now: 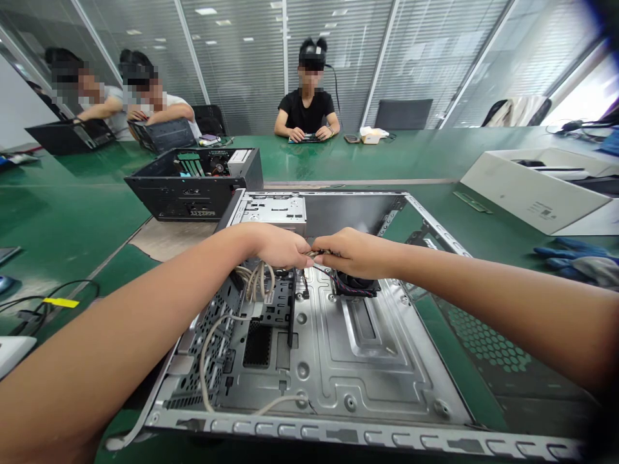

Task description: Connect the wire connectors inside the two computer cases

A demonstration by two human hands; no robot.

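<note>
An open metal computer case (309,386) lies on the green table in front of me. Over its middle, my left hand (285,248) and my right hand (341,251) meet, both closed on a bundle of cables (316,254). Looped beige cables (256,280) hang below my left hand, near a black drive bracket (280,303). Under my right hand sits a black fan (358,283) with dark twisted wires. One beige cable (206,361) curves along the case's left side.
Another black case (193,187) stands behind at the left. A white box (536,193) and blue-grey gloves (580,261) lie at the right. Three people sit across the green table (300,164). Black cables (43,312) lie at the far left.
</note>
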